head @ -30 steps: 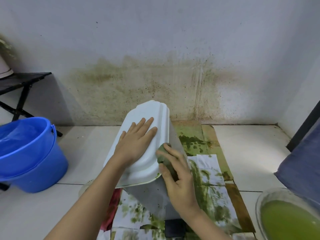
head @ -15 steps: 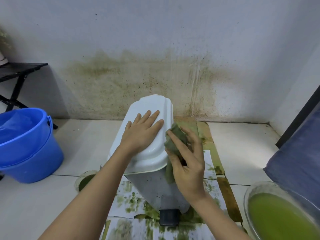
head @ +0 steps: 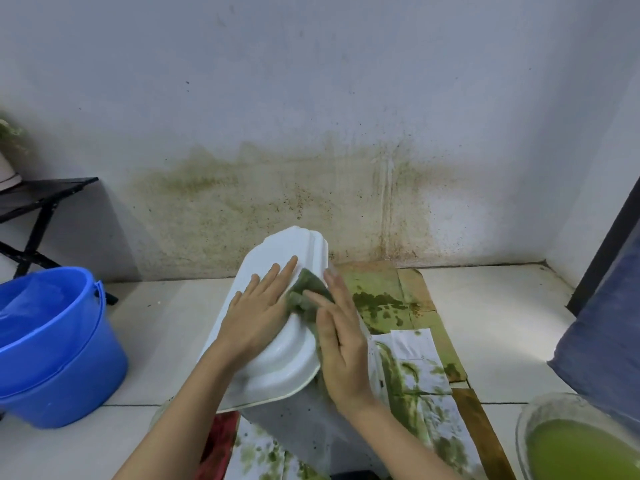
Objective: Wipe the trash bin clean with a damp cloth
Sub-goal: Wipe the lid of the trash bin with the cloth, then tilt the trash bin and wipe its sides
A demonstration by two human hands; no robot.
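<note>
A grey trash bin (head: 298, 424) with a white lid (head: 280, 362) stands on stained paper in the middle of the floor, tilted toward me. My left hand (head: 258, 313) lies flat on the lid with fingers spread, holding nothing. My right hand (head: 341, 344) presses a crumpled green cloth (head: 304, 296) against the lid's right edge and the bin's upper right side. Most of the cloth is hidden under my fingers and palm.
A blue bucket (head: 52, 348) stands at the left. A glass bowl of green liquid (head: 581, 448) sits at the lower right, beside blue fabric (head: 602, 327). Green-stained paper and cardboard (head: 398, 306) cover the floor around the bin. A black folding stand (head: 41, 202) is by the stained wall.
My right hand has slid the cloth along the bin's right side up onto the lid's edge. The left hand stays flat on the lid. My view has shifted.
</note>
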